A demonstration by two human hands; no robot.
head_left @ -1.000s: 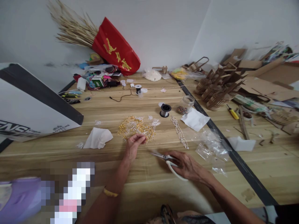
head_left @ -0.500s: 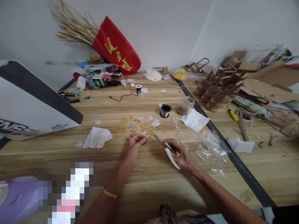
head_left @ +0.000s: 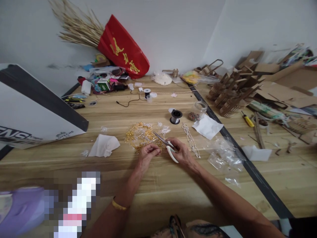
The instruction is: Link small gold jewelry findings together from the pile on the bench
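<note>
White box (head_left: pixel 37 112): large black letters "ENS", cut off at its left; small print "OTECHE" to their right. Red bag (head_left: pixel 123 49) behind the box: gold characters, illegible.

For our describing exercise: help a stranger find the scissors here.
Find the wooden table, then the glittering gold heap at its middle. The scissors are in the right hand beside it, blades over the heap. Only they have a white handle.
</note>
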